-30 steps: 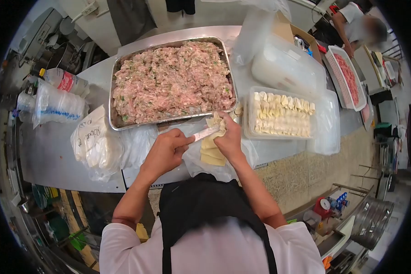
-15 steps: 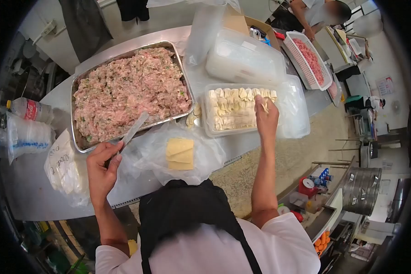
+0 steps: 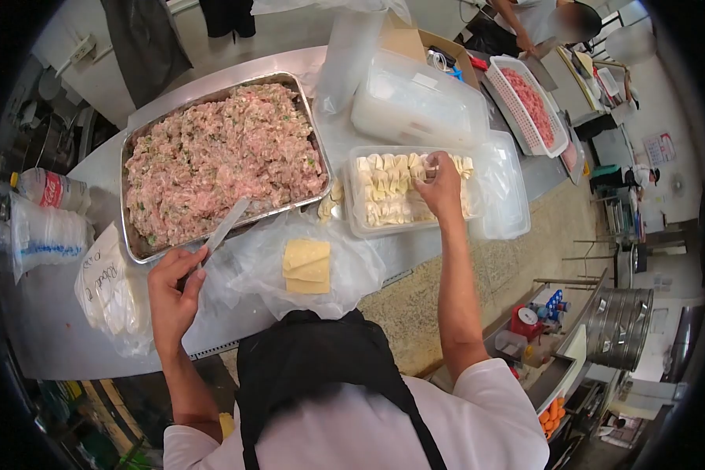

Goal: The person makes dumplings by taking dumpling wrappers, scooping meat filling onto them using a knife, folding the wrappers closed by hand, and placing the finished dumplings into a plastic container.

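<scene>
My left hand (image 3: 176, 290) grips a flat pale spatula (image 3: 227, 223), whose tip lies over the near edge of the metal tray (image 3: 124, 196) of minced meat (image 3: 219, 157). My right hand (image 3: 442, 186) is over the clear plastic box (image 3: 354, 223), its fingers bent down among the rows of folded dumplings (image 3: 390, 174); whether it holds one is hidden. Square yellow wrappers (image 3: 307, 266) lie stacked on a plastic sheet (image 3: 258, 274) between my hands. A few loose pieces of dough (image 3: 330, 202) sit between tray and box.
Plastic lids and boxes (image 3: 419, 98) stand behind the dumplings, near a cardboard box (image 3: 446, 47). A white basket of meat (image 3: 529, 106) is at the back right, beside another person (image 3: 525, 23). Bagged goods (image 3: 110, 290) and a bottle (image 3: 53, 188) are at the left.
My right hand has gone from the wrappers to the dumpling box, then shifted left within it. My left hand has moved left with the spatula. The view has turned rightward.
</scene>
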Motion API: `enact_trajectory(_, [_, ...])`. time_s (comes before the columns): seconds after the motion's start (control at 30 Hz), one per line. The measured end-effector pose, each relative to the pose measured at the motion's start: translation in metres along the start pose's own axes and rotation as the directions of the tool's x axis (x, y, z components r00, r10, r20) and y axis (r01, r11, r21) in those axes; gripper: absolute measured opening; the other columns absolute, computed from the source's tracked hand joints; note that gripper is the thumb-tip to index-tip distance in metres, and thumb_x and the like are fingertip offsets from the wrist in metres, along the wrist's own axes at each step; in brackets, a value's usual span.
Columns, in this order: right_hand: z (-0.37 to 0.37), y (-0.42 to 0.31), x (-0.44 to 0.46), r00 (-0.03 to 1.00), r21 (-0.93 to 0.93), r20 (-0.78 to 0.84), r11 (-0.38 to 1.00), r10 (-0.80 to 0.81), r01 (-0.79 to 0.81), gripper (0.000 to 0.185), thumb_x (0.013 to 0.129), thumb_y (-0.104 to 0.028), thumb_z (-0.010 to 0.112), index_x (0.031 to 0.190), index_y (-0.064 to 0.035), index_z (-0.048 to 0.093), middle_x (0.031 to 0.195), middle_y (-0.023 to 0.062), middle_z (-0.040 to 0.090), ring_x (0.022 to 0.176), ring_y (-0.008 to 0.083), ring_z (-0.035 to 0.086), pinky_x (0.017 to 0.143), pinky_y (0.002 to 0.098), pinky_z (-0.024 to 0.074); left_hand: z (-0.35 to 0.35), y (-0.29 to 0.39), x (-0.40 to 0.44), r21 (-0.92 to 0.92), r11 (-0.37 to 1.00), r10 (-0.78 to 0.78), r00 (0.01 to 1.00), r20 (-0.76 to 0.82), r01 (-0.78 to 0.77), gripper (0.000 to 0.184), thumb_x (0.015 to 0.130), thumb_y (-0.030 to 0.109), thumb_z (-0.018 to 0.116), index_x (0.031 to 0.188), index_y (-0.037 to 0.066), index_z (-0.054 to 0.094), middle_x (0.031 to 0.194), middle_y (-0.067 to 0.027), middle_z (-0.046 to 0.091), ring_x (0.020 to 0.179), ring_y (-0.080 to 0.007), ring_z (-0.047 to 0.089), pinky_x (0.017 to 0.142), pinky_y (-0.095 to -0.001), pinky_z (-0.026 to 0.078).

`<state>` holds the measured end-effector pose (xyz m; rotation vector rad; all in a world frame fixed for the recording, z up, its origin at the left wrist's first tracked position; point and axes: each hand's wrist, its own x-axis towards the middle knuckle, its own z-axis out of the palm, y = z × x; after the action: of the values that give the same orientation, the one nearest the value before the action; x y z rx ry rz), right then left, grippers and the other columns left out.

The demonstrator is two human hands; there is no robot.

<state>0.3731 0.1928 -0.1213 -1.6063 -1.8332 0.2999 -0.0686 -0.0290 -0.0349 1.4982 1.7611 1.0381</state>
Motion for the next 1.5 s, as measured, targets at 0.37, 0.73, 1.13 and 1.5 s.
enact_trajectory(0.37, [-0.004, -0.003, -0.008, 0.986, -0.118, 0.038, 0.98, 0.165, -0.159, 0.026, 0.071, -0.008, 0.082, 0.094, 0.0003, 0.073, 0.091, 0.0163, 0.074, 0.081, 0.0259, 0.073, 0.073, 0.035, 0.056, 0.004, -0.011, -0.003, 0.017, 0.999, 0.04, 0.999, -0.004, -0.04, 0.038, 0.076, -0.009, 0.066, 0.112, 0.001, 0.073, 0.085, -0.0093, 0.063, 0.071, -0.0164, 0.055, 0.065, -0.026, 0.043])
enact_trajectory(0.73, [0.075, -0.15, -0.142, 0.76, 0.419, 0.502, 0.885, -0.412, 0.203, 0.016, 0.077, -0.002, 0.074, 0.092, -0.0013, 0.069, 0.089, 0.0119, 0.069, 0.084, 0.0291, 0.068, 0.07, 0.0347, 0.0563, 0.006, -0.014, -0.006, 0.056, 0.992, -0.116, 0.993, -0.001, 0.116, 0.038, 0.079, -0.006, 0.069, 0.115, 0.005, 0.071, 0.084, -0.0097, 0.063, 0.065, -0.0184, 0.053, 0.062, -0.0303, 0.044])
enact_trajectory(1.13, [0.045, -0.149, -0.108, 0.828, 0.709, 0.56, 0.527, -0.019, -0.468, 0.007, 0.097, -0.007, 0.062, 0.1, -0.0022, 0.059, 0.093, 0.0049, 0.067, 0.087, 0.0121, 0.062, 0.076, 0.0283, 0.0479, 0.02, -0.03, -0.003, -0.101, 0.938, -0.326, 0.943, 0.066, 0.332, 0.031, 0.092, -0.001, 0.06, 0.122, 0.001, 0.065, 0.077, -0.0077, 0.064, 0.063, -0.0158, 0.056, 0.061, -0.0308, 0.047])
enact_trajectory(1.5, [0.027, -0.172, -0.112, 0.763, 0.753, 0.646, 0.162, 0.0, -0.638, 0.025, 0.102, -0.022, 0.06, 0.118, -0.0056, 0.049, 0.101, 0.0065, 0.068, 0.09, 0.0125, 0.063, 0.082, 0.0293, 0.0503, 0.121, -0.052, 0.026, -0.527, 0.81, -0.106, 0.947, 0.303, 0.258, 0.046, 0.084, 0.001, 0.076, 0.124, 0.004, 0.055, 0.093, -0.0012, 0.066, 0.07, -0.0078, 0.06, 0.057, -0.027, 0.052])
